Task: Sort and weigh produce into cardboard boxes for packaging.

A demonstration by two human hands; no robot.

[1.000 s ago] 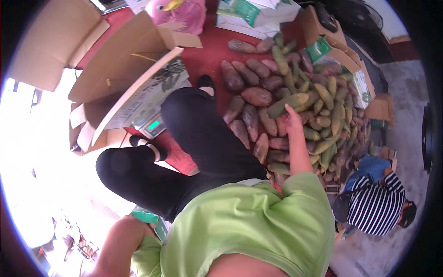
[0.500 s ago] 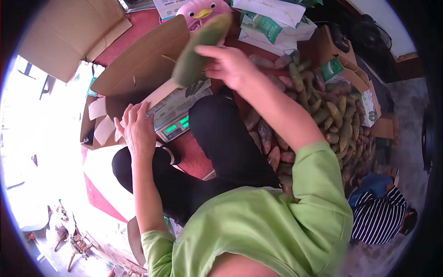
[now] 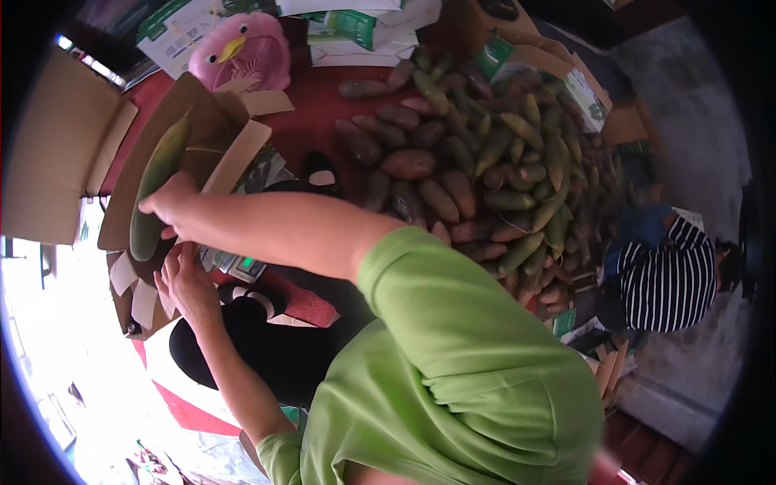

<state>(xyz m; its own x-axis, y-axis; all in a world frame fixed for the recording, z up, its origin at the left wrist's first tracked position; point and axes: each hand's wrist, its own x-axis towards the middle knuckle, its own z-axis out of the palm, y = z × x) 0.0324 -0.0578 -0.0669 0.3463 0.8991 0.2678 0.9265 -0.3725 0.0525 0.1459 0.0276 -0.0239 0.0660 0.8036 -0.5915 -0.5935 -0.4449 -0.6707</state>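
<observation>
My right hand (image 3: 174, 200) reaches far to the left, closed round the middle of a long green vegetable (image 3: 153, 190), thick and tapering like a big green radish or cucumber. It is held lengthwise over an open cardboard box (image 3: 212, 133), whose inside is partly hidden by my arm and the vegetable. On the box's near edge, my left hand (image 3: 192, 283) grips the cardboard with bent fingers, just below my right wrist. Beside the box, mostly behind my right forearm, a scale (image 3: 233, 263) shows a lit green display.
A large heap of green vegetables (image 3: 525, 170) and reddish-brown ones (image 3: 408, 164) covers the red floor to the right. Behind stand a pink duck-faced basket (image 3: 242, 52) and white cartons (image 3: 364, 48). A person in a striped top (image 3: 671, 275) is at the far right.
My right hand has carried the green vegetable leftward, from above the scale to over the box. The view has shifted right; my left hand stays at the box's edge.
</observation>
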